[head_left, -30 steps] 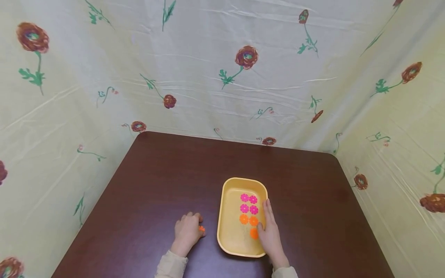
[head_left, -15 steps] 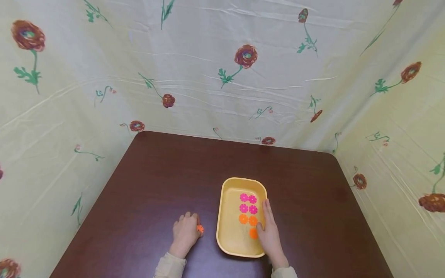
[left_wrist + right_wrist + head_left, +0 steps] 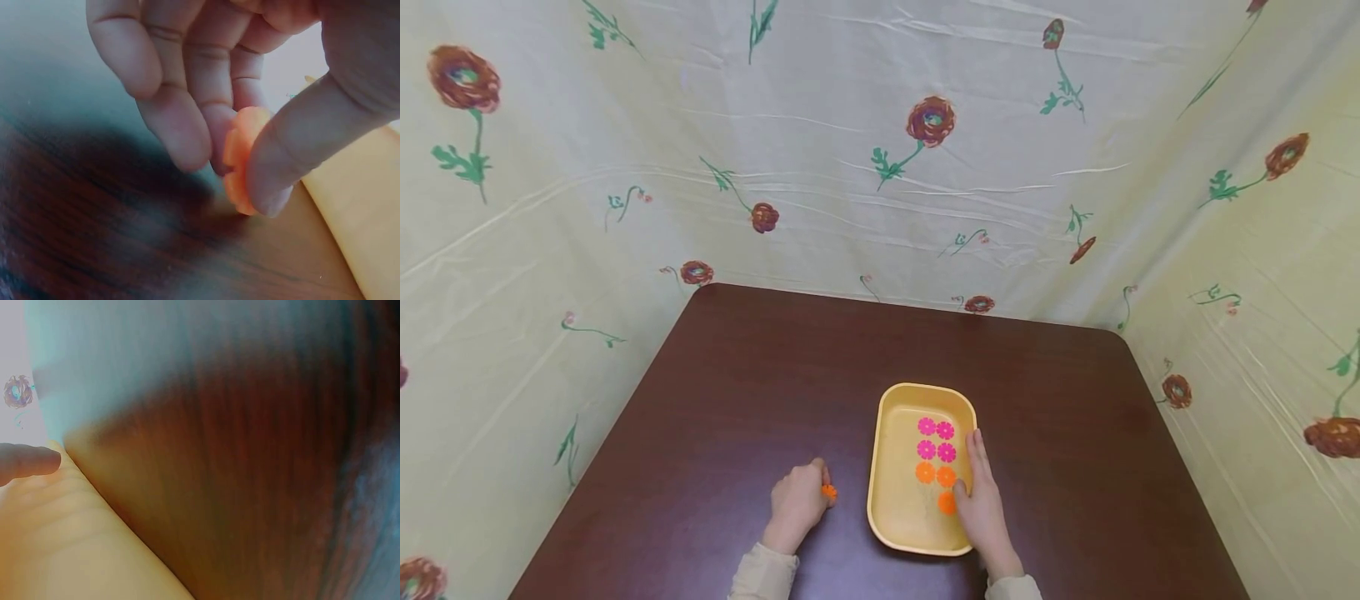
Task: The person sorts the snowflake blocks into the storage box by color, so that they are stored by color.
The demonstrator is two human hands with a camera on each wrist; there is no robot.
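A yellow tray (image 3: 887,433) sits on the dark brown table (image 3: 760,375). Inside it lie several pink flower pieces (image 3: 936,439) and orange flower pieces (image 3: 936,475) in two columns. My left hand (image 3: 800,498) is just left of the tray and pinches an orange flower piece (image 3: 828,492) (image 3: 240,162) between thumb and fingers, right at the tabletop. My right hand (image 3: 979,498) rests along the tray's right rim, fingers straight, its thumb by an orange piece (image 3: 947,502). In the right wrist view only a fingertip (image 3: 28,461) and the tray's outer wall (image 3: 69,544) show.
Flowered cream cloth (image 3: 880,150) walls the table at the back and on both sides. The table's bare dark surface stretches left of and behind the tray.
The left hand has turned slightly and tightened on the orange piece, lifting it on edge at the table. The right hand and tray have not moved.
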